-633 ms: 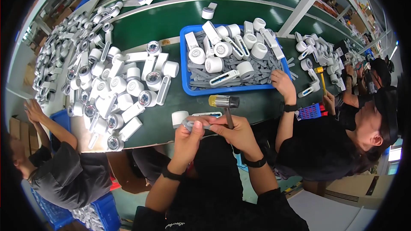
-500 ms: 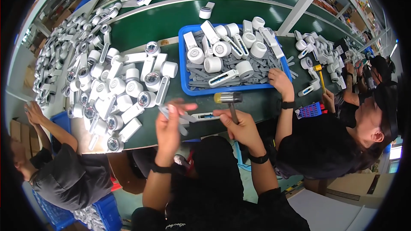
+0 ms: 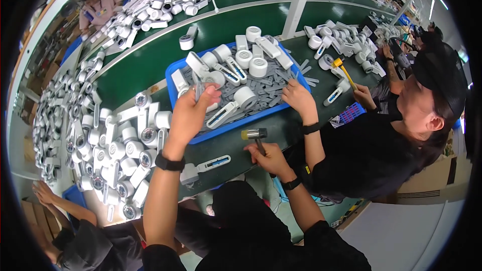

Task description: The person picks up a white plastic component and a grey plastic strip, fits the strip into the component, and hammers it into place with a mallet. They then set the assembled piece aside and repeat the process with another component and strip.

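Note:
My left hand (image 3: pixel 193 113) is closed around grey plastic strips (image 3: pixel 199 89), raised at the left side of a blue tray (image 3: pixel 226 132). How many strips it holds cannot be made out. My right hand (image 3: pixel 271 159) grips the handle of a small mallet (image 3: pixel 254 134), its head with one yellowish, translucent face, over the bench's near edge. Between my arms lies a white handheld fan-like device (image 3: pixel 213 163) with a blue part showing in its handle slot. Loose grey strips (image 3: pixel 256 84) fill the tray, with several white devices (image 3: pixel 244 98) on top.
White devices (image 3: pixel 129 149) are heaped left of the tray. A co-worker's hand (image 3: pixel 299 99) reaches into its right side; the other holds a yellow hammer (image 3: pixel 345 73). Beyond the tray runs a green conveyor (image 3: pixel 145 55), with a white post (image 3: pixel 299 2) beside it.
My left hand has moved from above the bench, beside the white device, up to the tray with the grey strips. My right hand still holds the mallet. The view has turned.

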A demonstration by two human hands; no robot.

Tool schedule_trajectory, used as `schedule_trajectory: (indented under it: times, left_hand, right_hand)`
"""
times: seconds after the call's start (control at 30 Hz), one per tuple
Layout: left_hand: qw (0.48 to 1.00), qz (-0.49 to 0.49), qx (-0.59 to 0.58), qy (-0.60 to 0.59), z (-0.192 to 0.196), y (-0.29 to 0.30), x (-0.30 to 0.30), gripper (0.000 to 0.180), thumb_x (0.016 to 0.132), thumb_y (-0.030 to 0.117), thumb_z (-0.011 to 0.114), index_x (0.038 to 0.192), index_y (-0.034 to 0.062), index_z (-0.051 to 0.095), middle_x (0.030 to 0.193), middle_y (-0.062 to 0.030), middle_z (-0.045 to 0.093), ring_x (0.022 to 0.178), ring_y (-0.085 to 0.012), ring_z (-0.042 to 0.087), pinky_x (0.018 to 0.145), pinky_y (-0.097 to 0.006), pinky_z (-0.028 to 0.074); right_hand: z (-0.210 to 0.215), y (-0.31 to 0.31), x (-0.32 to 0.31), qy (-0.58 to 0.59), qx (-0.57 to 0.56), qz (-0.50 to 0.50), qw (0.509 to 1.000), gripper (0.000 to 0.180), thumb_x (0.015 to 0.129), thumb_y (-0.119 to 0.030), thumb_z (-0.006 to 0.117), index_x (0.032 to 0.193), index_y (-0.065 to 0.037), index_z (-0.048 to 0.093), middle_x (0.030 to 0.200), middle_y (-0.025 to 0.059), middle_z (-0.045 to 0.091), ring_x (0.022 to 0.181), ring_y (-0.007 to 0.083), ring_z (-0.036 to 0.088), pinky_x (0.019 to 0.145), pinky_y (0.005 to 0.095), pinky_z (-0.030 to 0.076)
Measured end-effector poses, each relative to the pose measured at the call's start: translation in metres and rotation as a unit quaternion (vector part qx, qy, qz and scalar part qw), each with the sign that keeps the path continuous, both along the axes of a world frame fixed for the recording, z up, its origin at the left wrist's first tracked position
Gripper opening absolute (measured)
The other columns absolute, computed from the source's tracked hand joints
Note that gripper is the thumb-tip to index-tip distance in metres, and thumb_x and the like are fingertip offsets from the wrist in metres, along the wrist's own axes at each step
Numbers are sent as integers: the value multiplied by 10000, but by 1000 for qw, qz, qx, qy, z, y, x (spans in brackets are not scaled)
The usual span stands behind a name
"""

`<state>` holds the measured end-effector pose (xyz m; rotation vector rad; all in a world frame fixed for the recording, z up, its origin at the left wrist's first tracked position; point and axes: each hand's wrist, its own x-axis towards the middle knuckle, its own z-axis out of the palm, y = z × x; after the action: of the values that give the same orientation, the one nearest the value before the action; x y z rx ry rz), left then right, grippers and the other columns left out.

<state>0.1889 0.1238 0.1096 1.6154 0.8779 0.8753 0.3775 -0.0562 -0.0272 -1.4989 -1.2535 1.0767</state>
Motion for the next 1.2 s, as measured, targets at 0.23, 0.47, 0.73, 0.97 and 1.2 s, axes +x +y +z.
schedule_trajectory:
  times: [0.23, 0.47, 0.73, 0.97, 1.2]
  left_hand:
    - [993, 7, 2, 119, 9, 40, 66, 360, 1068, 377, 593, 1101, 57, 756, 808, 30, 639, 724, -54, 474, 677, -238, 407]
    - [993, -79, -32, 79, -2, 45, 111, 419, 1075, 415, 569, 1019, 37, 742, 693, 29, 626, 624, -63, 555, 558, -233, 415]
    - [926, -60, 254, 271, -19, 67, 134, 348, 947, 336, 724, 1113, 32, 756, 699, -170, 674, 586, -265, 609, 631, -381, 510]
    - [889, -133, 287, 332, -16, 34, 98, 540, 767, 348, 889, 1229, 114, 737, 924, -136, 699, 804, -276, 686, 730, -383, 550]
    - [860, -97, 271, 421, -33, 25, 68, 731, 731, 427, 890, 1355, 123, 662, 890, -140, 719, 806, -333, 704, 778, -422, 572]
  right_hand:
    - [-4, 1, 3, 28, 47, -5, 998, 254, 1050, -256, 616, 1095, -54, 763, 638, 0, 630, 530, 72, 581, 520, 265, 465]
    - [3, -1, 5, 40, 70, -6, 997, 246, 1035, -245, 636, 1057, -37, 766, 643, 25, 655, 572, 95, 625, 560, 276, 503]
    - [-1, 0, 10, 60, 67, 1, 996, 287, 1040, -275, 637, 1020, -10, 744, 664, 59, 664, 610, 122, 654, 588, 296, 513]
    - [-1, -1, 9, 63, 69, 0, 996, 271, 1035, -262, 644, 1030, -10, 744, 662, 56, 666, 609, 122, 649, 585, 303, 511]
    - [4, -2, 9, 61, 56, -3, 997, 246, 1028, -238, 650, 1027, -13, 749, 662, 54, 664, 603, 122, 648, 580, 298, 510]
